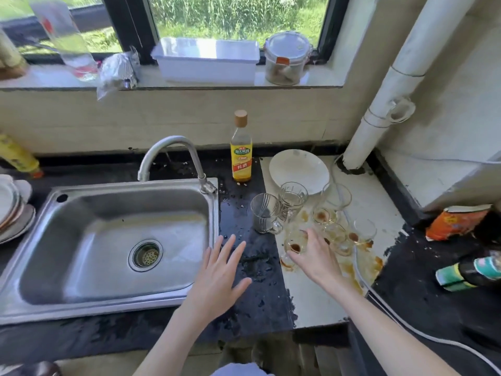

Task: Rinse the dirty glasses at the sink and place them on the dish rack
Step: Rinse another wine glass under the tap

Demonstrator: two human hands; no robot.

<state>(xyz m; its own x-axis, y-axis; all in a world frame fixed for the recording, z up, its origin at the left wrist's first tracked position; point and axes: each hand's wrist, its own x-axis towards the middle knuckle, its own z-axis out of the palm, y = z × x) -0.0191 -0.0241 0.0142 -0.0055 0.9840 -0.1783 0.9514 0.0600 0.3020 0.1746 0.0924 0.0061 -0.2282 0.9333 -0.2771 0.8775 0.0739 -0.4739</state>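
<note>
Several dirty glasses stand in a cluster on the pale stained board right of the steel sink [89, 299]. My right hand [315, 256] closes its fingers around a small glass with brown residue [295, 244] at the near left of the cluster. A clear mug with a handle [264, 217] and a ribbed glass [292, 200] stand behind it. More small stained glasses [322, 215] sit to the right. My left hand [219, 280] hovers flat with spread fingers over the sink's right rim, holding nothing. The faucet [173, 147] runs no water.
A yellow-labelled bottle [241, 156] stands behind the wet black counter. A white plate [298, 169] lies behind the glasses. Stacked plates [13, 210] sit at the far left. A white pipe [379, 112], an orange packet [455, 221] and a dark bottle [469, 272] are on the right.
</note>
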